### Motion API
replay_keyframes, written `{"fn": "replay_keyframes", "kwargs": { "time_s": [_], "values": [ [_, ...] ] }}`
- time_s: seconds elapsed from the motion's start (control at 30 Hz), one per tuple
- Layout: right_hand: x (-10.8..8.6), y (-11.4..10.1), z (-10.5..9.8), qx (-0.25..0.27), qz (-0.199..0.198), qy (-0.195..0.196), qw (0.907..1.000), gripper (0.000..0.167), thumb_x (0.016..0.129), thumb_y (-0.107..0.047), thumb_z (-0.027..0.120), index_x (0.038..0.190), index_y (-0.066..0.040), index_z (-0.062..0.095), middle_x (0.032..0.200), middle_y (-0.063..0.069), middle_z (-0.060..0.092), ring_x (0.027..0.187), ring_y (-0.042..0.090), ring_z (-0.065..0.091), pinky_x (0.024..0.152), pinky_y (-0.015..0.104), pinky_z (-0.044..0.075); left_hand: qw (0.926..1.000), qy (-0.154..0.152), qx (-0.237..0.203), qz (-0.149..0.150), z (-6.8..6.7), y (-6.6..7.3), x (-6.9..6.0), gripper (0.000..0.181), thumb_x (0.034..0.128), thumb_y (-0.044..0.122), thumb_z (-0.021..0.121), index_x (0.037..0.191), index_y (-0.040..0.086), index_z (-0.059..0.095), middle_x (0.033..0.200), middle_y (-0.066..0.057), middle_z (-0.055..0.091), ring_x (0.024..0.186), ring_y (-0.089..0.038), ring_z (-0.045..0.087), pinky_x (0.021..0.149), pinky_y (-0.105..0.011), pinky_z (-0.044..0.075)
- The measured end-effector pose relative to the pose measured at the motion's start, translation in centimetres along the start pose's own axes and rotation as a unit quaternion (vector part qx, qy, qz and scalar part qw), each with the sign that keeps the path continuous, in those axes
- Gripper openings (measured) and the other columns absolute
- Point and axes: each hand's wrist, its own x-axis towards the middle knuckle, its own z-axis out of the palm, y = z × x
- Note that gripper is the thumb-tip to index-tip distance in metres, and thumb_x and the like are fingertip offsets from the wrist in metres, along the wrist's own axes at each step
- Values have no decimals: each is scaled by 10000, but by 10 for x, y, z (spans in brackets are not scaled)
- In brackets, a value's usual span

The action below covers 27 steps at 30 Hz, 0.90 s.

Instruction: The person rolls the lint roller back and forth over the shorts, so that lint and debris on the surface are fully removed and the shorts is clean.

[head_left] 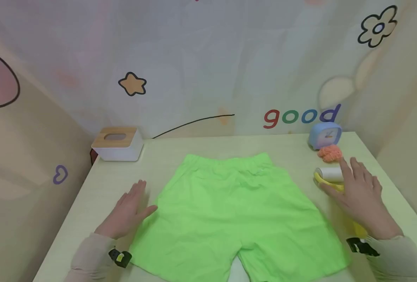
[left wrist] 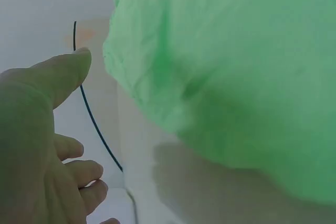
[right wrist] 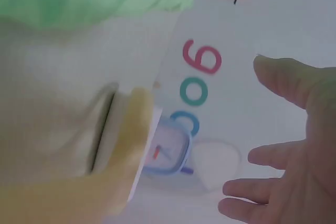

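Bright green shorts [head_left: 236,207] lie spread flat on the table, waistband toward the back wall and legs toward me. My left hand [head_left: 125,211] hovers by their left side, fingers extended and thumb pointing at the fabric; it holds nothing. In the left wrist view the same hand [left wrist: 37,135] shows apart from the green cloth [left wrist: 220,66]. Over at the right, my right hand [head_left: 361,196] is held with fingers spread above a yellow-handled lint roller [head_left: 330,175], which it partly hides. No object shows in the right hand [right wrist: 294,145] in its wrist view.
A white tissue box with a wooden lid [head_left: 118,143] stands at the back left. At the back right are a blue clock [head_left: 325,135] and a coral-coloured fuzzy item [head_left: 330,153]. A printed cloth [head_left: 208,70] hangs behind the pale table [head_left: 159,150].
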Motion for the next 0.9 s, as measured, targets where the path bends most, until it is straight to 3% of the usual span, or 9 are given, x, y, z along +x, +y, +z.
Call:
{"fn": "replay_keyframes", "kwargs": {
  "time_s": [0.13,0.3,0.47,0.73,0.9],
  "values": [
    [-25,19,1,-46,418,-42,9991,917,973,-516,496,1528,41,23,1487,431,9,1280,682,78,907,823,99,9981,-144,-513,-317,13,-8,-16,915,968,542,499,1538,-36,77,1594,-251,53,1461,-416,18,1136,-611,41],
    [-51,40,6,-55,1086,-110,9940,972,964,-547,488,1503,82,-21,1445,481,-48,1206,754,55,838,834,134,9935,-81,-931,-653,27,-21,-28,820,1014,491,428,1535,-43,89,1588,-269,-7,1452,-431,-66,1122,-627,-34],
    [-51,47,12,-47,1264,-125,9919,1002,958,-555,490,1481,121,-33,1401,524,-31,1185,764,68,772,810,199,9940,208,-743,-773,38,-36,-31,691,1055,414,336,1520,-65,156,1582,-281,8,1447,-445,-58,1111,-637,-52],
    [-41,49,30,164,1132,-228,9932,1002,941,-518,552,1471,129,0,1159,566,195,1032,706,238,656,710,317,9958,441,-270,-758,55,-55,-32,745,1028,511,340,1549,13,147,1610,-205,21,1470,-383,-39,1135,-593,-27],
    [-38,49,40,654,1104,-737,9890,994,971,-474,525,1460,137,-88,1115,540,203,985,664,269,668,687,356,9963,525,9,-681,55,-53,-31,751,1024,524,343,1550,22,156,1616,-184,36,1476,-363,-24,1145,-567,-13]
  ]
}}
